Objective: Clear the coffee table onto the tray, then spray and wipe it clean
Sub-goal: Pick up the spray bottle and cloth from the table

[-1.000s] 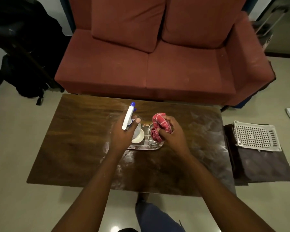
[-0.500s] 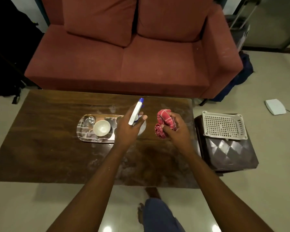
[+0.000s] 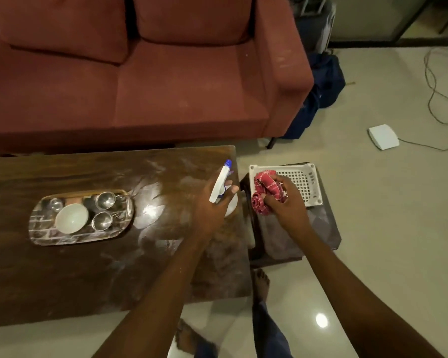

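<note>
**Fingers (image 3: 232,189) closed on bottle and cloth, now at the table's right end**

Left hand (image 3: 212,210): wrapped round a white plastic spray bottle with a blue nozzle (image 3: 221,183), thumb tip against its neck. Held tilted above the right end of the dark wooden coffee table (image 3: 114,267), nozzle pointing away from the body.

Right hand (image 3: 282,205): bunched tight round a crumpled red checked cloth (image 3: 265,187). Held off the table, above the white perforated plastic basket (image 3: 307,182) on the dark low stool (image 3: 318,228) just beside the table's right edge. Touching the basket or not: cannot tell.

Against half a second ago: both hands further right. Then over the tabletop just right of the tray, cloth above wood; now bottle at the table's edge, cloth past it. Same grips on both.

Oval brick-patterned tray (image 3: 39,237) unmoved on the table, well apart from the hands, carrying a white bowl (image 3: 71,218) and three steel cups (image 3: 105,200). Pale smears and streaks across the wood between tray and hands.

Red fabric sofa (image 3: 166,86) behind the table. Flat white box (image 3: 383,136) with a cable on the floor to the right.
</note>
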